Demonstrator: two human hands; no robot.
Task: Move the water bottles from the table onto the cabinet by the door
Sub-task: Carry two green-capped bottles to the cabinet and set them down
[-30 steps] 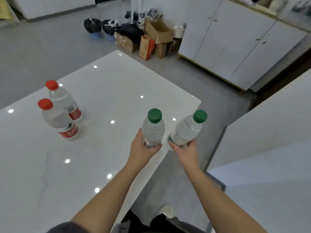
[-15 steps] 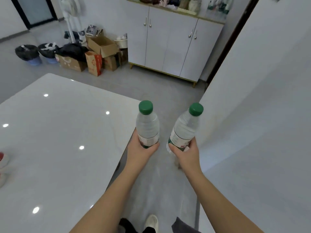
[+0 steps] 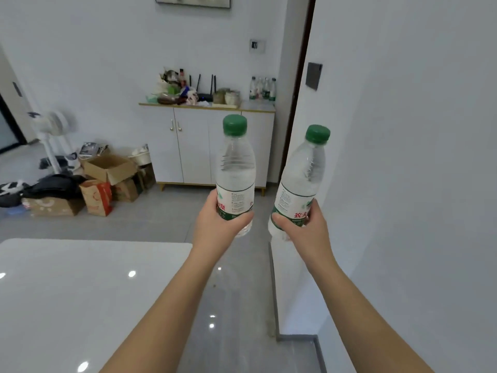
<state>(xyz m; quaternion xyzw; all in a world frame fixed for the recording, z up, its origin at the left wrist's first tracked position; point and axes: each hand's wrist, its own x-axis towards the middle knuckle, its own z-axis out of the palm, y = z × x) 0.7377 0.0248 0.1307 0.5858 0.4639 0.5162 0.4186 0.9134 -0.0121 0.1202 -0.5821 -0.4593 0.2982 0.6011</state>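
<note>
left hand [image 3: 219,224] grips an upright green-capped bottle [image 3: 235,168] by its base; right hand [image 3: 302,227] grips a second bottle [image 3: 301,181] tilted right. white table [image 3: 80,292] lower left. white cabinet [image 3: 193,146] ahead, four bottles [image 3: 263,88] on its right end, boxes [image 3: 107,179] on the floor.

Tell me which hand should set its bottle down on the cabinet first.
Right, probably. The right hand holds its green-capped clear plastic bottle on the side of the white two-door cabinet where bare top shows beside the standing bottles. The left hand faces the cluttered middle.
</note>
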